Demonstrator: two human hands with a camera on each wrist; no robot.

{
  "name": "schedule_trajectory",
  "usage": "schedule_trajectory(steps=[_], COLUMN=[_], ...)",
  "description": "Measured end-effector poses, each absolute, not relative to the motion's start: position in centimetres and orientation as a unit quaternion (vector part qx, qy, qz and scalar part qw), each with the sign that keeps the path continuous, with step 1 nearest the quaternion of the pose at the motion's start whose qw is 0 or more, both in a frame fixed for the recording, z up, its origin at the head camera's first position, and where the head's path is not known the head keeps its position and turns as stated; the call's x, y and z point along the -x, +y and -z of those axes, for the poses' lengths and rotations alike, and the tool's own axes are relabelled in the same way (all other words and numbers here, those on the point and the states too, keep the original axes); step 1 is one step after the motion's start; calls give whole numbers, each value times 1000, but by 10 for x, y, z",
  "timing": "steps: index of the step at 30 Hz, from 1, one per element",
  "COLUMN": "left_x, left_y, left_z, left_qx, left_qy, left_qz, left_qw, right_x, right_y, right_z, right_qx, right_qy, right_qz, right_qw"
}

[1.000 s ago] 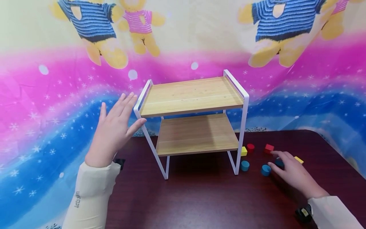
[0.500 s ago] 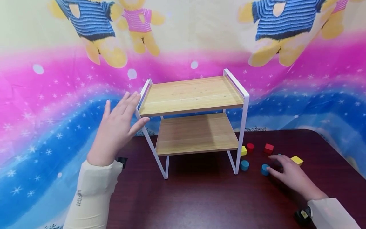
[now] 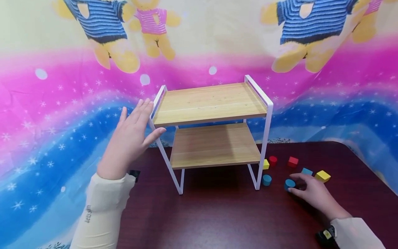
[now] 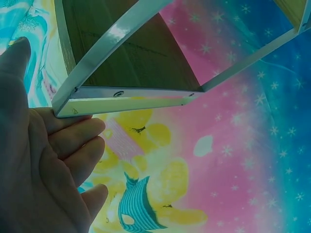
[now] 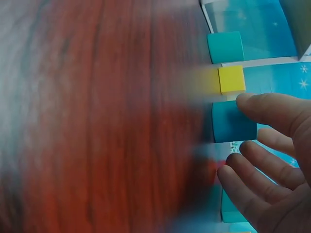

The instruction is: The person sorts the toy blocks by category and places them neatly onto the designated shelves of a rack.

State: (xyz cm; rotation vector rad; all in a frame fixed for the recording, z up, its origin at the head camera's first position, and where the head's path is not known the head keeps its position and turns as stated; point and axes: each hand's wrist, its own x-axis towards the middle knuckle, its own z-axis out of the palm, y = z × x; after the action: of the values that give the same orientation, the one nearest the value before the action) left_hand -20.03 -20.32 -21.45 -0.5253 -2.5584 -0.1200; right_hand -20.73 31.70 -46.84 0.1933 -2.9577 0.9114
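A two-tier wooden shelf with a white metal frame stands on the table. My left hand, fingers straight and thumb spread, is at the left end of its upper tier; in the left wrist view the fingertips meet the frame's corner. My right hand is around a blue cylinder on the table, thumb at its near side and index finger behind it. In the right wrist view the thumb overlaps the cylinder, while the other fingers lie apart from it, loosely bent.
Other small blocks lie right of the shelf: a blue cylinder, a yellow block, a red cylinder, a red block, a blue block and a yellow block. A printed cloth hangs behind the dark table.
My right hand has drawn back slightly toward me and settled around the blue cylinder, uncovering the blue and yellow blocks behind it. My left hand has shifted right, against the shelf frame.
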Motion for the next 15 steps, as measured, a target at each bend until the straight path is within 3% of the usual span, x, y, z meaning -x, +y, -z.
schedule_trajectory(steps=[15], left_x=[199], left_y=[-205], left_z=[214], left_qx=[187], left_qy=[-947], left_qz=[42], left_qw=[259], right_x=[209], right_y=[314], right_z=[474], right_qx=[-44], right_qy=[-950], right_qz=[-310], right_qw=[15])
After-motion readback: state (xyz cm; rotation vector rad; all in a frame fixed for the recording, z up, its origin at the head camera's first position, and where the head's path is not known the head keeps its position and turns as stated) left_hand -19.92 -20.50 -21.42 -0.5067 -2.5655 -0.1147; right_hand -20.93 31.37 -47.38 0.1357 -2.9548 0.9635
